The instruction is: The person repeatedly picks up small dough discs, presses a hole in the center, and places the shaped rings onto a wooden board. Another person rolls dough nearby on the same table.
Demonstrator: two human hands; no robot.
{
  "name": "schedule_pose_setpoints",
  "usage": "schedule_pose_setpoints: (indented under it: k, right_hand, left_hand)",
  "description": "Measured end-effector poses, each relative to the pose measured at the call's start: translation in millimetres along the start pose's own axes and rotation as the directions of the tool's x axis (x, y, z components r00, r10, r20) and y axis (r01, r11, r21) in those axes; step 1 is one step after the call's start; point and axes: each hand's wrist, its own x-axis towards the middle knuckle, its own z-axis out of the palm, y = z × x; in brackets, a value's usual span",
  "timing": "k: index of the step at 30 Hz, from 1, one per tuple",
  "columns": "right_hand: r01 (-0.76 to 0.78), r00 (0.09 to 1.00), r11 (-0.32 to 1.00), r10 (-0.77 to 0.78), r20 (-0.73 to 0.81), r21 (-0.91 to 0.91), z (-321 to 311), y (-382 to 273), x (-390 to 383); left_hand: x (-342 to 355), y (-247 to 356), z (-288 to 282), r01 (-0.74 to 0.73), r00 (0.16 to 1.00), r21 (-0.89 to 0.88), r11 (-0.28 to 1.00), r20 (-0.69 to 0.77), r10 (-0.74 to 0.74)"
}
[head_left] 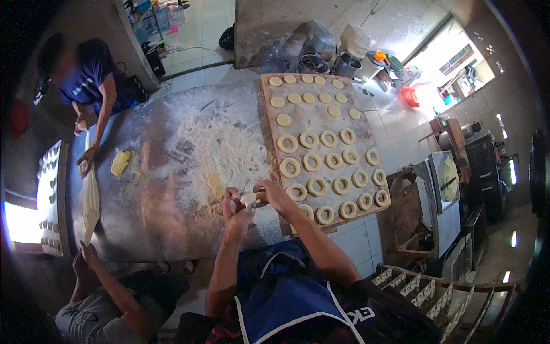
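Near the middle of the floured steel table (166, 223), my left hand (235, 206) is closed around a small pale dough piece (248, 199). My right hand (275, 198) grips a short brownish object (260, 196) against that dough; its shape is mostly hidden by my fingers. Two flat dough rounds (215, 184) lie in loose flour just beyond my hands. To the right, a floured board (269, 114) carries several dough rounds (308, 97) in the back rows and several dough rings (341, 184) in the front rows.
A co-worker (97, 80) and another person (114, 298) stretch long dough (90, 200) at the left, near a yellow lump (120, 163). A tray (52, 195) stands far left, buckets (346, 66) at the back, a steel stand (427, 212) and metal rack (441, 295) at the right.
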Motion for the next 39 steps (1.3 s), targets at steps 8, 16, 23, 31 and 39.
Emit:
schedule_pose_setpoints:
  k: [8, 16, 23, 31, 39]
  right_hand:
    - [0.140, 0.969, 0.938, -0.195, -0.151, -0.317, -20.6, -34.9, -14.3]
    - [0.205, 0.872, 0.921, -0.326, -0.366, -0.332, -101.2, -35.5, 0.4]
    - [0.241, 0.850, 0.878, -0.396, -0.347, -0.413, -193.0, -46.6, -0.8]
    - [0.206, 0.880, 0.915, -0.328, -0.343, -0.348, -277.5, -79.4, -10.6]
    - [0.259, 0.758, 0.683, -0.581, -0.294, -0.683, -335.7, -105.2, -23.0]
  left_hand:
    - [43.6, -40.4, 41.9, -0.328, 0.892, 0.845, 0.422, 0.129, 0.434]
    - [90.7, -97.5, 117.0, -0.002, 0.962, 0.533, 0.846, -0.231, 0.148]
    - [131.8, -155.1, 163.2, 0.002, 0.981, 0.619, 0.785, -0.152, 0.118]
    - [173.6, -231.5, 201.1, -0.354, 0.870, 0.838, 0.415, 0.132, 0.475]
    - [203.7, -267.4, 239.6, -0.293, 0.954, 0.883, 0.367, 0.297, 0.047]
